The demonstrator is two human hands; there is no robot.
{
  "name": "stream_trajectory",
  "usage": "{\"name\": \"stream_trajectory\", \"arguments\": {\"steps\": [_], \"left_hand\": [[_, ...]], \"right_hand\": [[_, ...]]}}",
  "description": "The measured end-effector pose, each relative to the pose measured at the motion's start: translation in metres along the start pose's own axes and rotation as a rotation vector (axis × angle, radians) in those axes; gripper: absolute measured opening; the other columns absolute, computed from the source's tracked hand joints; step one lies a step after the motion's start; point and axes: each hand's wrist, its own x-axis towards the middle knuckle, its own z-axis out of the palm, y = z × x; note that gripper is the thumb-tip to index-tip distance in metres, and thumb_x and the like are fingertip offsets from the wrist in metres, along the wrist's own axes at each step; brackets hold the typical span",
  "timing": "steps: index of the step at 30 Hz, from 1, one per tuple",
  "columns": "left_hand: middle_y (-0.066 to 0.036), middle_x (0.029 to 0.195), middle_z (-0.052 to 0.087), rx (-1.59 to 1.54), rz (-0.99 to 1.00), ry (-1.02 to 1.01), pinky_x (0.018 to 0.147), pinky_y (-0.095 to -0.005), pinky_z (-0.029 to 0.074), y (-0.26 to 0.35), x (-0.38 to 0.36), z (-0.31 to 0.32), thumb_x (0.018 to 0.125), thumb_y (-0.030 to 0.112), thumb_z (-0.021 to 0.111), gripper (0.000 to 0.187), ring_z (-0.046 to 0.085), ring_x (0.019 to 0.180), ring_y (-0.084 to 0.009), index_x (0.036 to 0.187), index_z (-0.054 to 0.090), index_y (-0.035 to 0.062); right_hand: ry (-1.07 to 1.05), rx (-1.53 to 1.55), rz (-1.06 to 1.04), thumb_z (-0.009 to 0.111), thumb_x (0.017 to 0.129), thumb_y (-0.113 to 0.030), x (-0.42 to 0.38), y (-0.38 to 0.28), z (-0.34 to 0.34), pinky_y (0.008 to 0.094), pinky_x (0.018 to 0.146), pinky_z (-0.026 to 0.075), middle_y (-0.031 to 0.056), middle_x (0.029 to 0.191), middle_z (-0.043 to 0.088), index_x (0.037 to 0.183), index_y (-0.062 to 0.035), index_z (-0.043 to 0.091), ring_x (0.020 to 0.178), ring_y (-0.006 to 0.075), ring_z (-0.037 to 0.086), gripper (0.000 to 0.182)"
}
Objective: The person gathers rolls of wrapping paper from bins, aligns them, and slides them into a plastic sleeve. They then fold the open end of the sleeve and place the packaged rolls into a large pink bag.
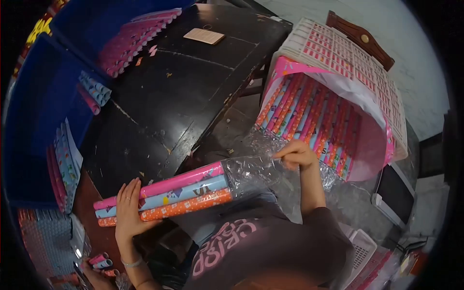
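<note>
Three rolls of patterned wrapping paper lie side by side across my lap: a pink roll (181, 179), a light blue roll (186, 192) and an orange roll (188, 205). A clear plastic sleeve (251, 175) encloses them and extends loose past their right ends. My left hand (128, 205) is closed around the rolls near their left ends, thumb at the lower side. With bent fingers, my right hand (297, 154) pinches the far end of the loose plastic. Just beyond that hand, many bagged rolls (309, 113) are stacked in a basket lined with pink sheet.
A black table (159, 111) carries a small tan card (204, 36) and paper scraps. Blue bins (34, 111) with more rolls border it on the left. The white plastic basket (348, 58) leans near a wooden chair back (362, 38). Another person's hand (94, 278) is at lower left by several rolls.
</note>
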Motion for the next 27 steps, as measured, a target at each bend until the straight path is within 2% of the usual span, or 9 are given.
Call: {"name": "stream_trajectory", "arguments": {"steps": [2,3,7,9,12,20,23,25,27], "left_hand": [[-0.019,0.137,0.043,0.011,0.013,-0.007,0.109,-0.0496,0.025,0.0,0.0,-0.001,0.049,0.048,0.081,0.108,0.041,0.126,-0.0353,0.135,0.038,-0.0023],[-0.019,0.137,0.042,0.016,0.004,-0.019,0.109,-0.0497,0.025,0.001,0.0,-0.001,0.049,0.048,0.081,0.109,0.041,0.126,-0.0356,0.135,0.038,-0.0024],[-0.02,0.136,0.042,0.015,0.007,-0.034,0.109,-0.0498,0.025,0.002,0.001,0.0,0.046,0.046,0.082,0.112,0.04,0.126,-0.0368,0.136,0.036,-0.0029],[-0.02,0.137,0.042,0.007,0.031,-0.03,0.11,-0.0498,0.024,-0.002,-0.002,0.004,0.046,0.046,0.082,0.114,0.04,0.127,-0.0372,0.137,0.035,-0.0026],[-0.02,0.138,0.041,0.027,0.019,-0.01,0.11,-0.0502,0.024,-0.002,-0.002,0.007,0.046,0.046,0.082,0.114,0.039,0.127,-0.0372,0.138,0.034,-0.0015],[-0.02,0.129,0.049,0.326,-0.049,0.207,0.1,-0.0447,0.036,0.042,-0.046,0.01,0.059,0.038,0.08,0.091,0.049,0.116,-0.0361,0.134,0.043,0.0014],[-0.015,0.103,0.064,-0.928,-0.016,-0.124,0.086,-0.0384,0.047,0.081,-0.07,0.043,0.07,0.033,0.076,0.061,0.062,0.093,-0.0337,0.118,0.057,-0.0006],[-0.013,0.117,0.059,-1.516,-0.279,-0.285,0.095,-0.0404,0.042,0.11,-0.059,0.093,0.076,0.036,0.073,0.064,0.056,0.109,-0.0298,0.124,0.051,0.0009],[-0.013,0.133,0.048,-2.149,-0.219,0.303,0.105,-0.0451,0.034,0.12,-0.044,0.14,0.08,0.041,0.07,0.071,0.044,0.125,-0.0281,0.133,0.043,0.0029]], "right_hand": [[0.363,0.071,-0.247,0.049,0.097,-0.022,-0.011,0.004,-0.03,0.0223,0.038,0.03,-0.0011,0.049,0.047,0.109,0.0042,0.063,0.039,0.0045,0.042,0.032],[0.474,-0.12,-0.001,0.061,0.088,-0.037,-0.015,-0.003,-0.043,0.025,0.048,0.042,0.0076,0.066,0.062,0.104,0.0066,0.064,0.053,0.0105,0.057,0.046],[-0.132,-0.599,0.333,0.063,0.086,-0.045,0.096,-0.043,0.024,0.0298,0.082,0.05,0.0145,0.094,0.069,0.108,0.005,0.064,0.095,0.0201,0.065,0.055],[-0.686,-0.806,0.575,0.064,0.087,-0.041,0.131,-0.042,0.051,0.0278,0.082,0.05,0.0143,0.096,0.069,0.109,0.0014,0.065,0.093,0.019,0.065,0.048],[-0.761,-0.033,0.893,0.062,0.09,-0.034,0.12,0.014,0.058,0.0284,0.075,0.052,0.0128,0.087,0.069,0.102,-0.0019,0.068,0.084,0.0167,0.066,0.035],[-0.658,0.016,0.596,0.056,0.094,-0.027,0.092,0.015,0.063,0.025,0.041,0.032,-0.0031,0.051,0.043,0.095,-0.0033,0.066,0.045,0.0064,0.042,0.026],[-0.561,-0.054,0.559,0.054,0.096,-0.025,0.062,0.009,0.069,0.0234,0.04,0.03,-0.005,0.051,0.039,0.104,-0.003,0.065,0.044,0.0039,0.038,0.026],[-0.528,-0.002,0.583,0.054,0.096,-0.024,0.043,0.002,0.074,0.0233,0.04,0.03,-0.0054,0.055,0.04,0.109,-0.003,0.064,0.046,0.0031,0.037,0.026],[-0.447,0.002,0.622,0.055,0.096,-0.024,0.017,0.0,0.076,0.023,0.041,0.031,-0.0052,0.056,0.041,0.108,-0.0032,0.064,0.047,0.003,0.038,0.026]]}}
